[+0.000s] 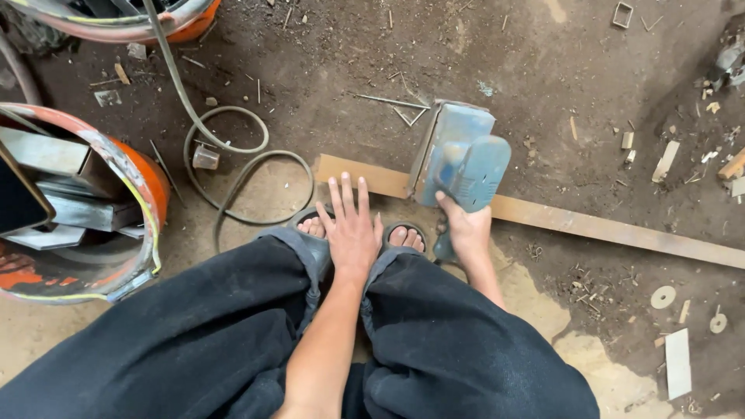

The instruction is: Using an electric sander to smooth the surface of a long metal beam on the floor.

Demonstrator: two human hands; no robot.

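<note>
head view, right hand (466, 226) fingers gripping blue power tool (459, 157), above fingers

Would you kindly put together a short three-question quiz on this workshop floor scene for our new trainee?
1. True or false: the right hand grips the blue power tool that sits on the long metal bar.
2. Where does the left hand rest?
A. On the orange drum
B. Flat on the near end of the bar, fingers spread, between the person's feet
C. On the tool's cable
3. Fill in: the grey cable loops across the dirt floor between the bar and the ______ drum holding metal offcuts.

Key: 1 true; 2 B; 3 orange.
</note>
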